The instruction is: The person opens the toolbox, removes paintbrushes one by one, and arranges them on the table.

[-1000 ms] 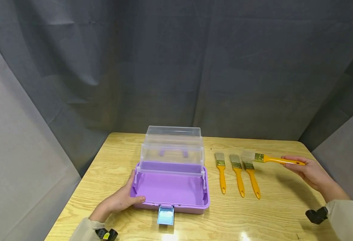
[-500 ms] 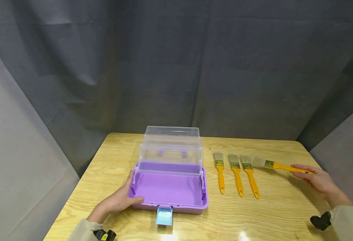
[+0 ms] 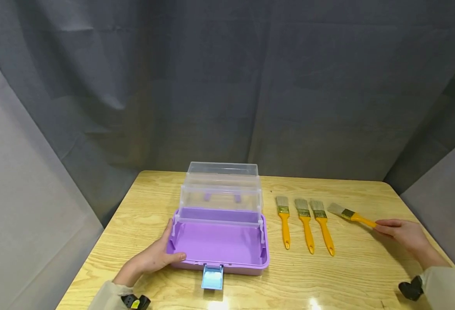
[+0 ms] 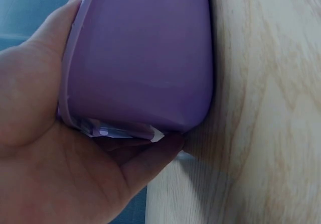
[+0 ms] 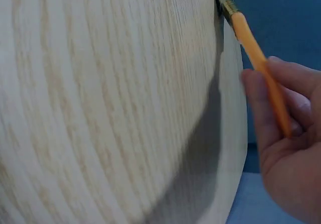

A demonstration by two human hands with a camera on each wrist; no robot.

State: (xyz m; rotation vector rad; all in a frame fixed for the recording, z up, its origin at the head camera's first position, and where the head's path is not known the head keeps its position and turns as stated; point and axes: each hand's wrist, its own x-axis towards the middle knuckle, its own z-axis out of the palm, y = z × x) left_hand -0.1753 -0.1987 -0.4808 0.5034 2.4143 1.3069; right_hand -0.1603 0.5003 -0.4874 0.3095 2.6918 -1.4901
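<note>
My left hand [image 3: 154,259] grips the left front corner of a purple plastic toolbox [image 3: 243,270], thumb on the rim and fingers along the side. The toolbox stands with its clear lid [image 3: 221,176] raised, and a pale blue latch [image 3: 212,277] hangs down at the front. Nothing lies in its purple base. At the right, my right hand [image 3: 403,234] pinches the yellow handle of a flat paintbrush [image 3: 361,220] between thumb and fingers. In the right wrist view this paintbrush [image 5: 253,45] slants, handle raised and bristles down at the tabletop.
Three similar paintbrushes, a left one [image 3: 283,222], a middle one [image 3: 306,225] and a right one [image 3: 323,227], lie side by side right of the toolbox, bristles away from me. Grey cloth [image 3: 219,86] hangs behind the wooden table [image 3: 351,271].
The right hand has moved right and lowered the paintbrush from above the nearest one to the tabletop, its handle now angled towards me. The left hand has stayed on the toolbox.
</note>
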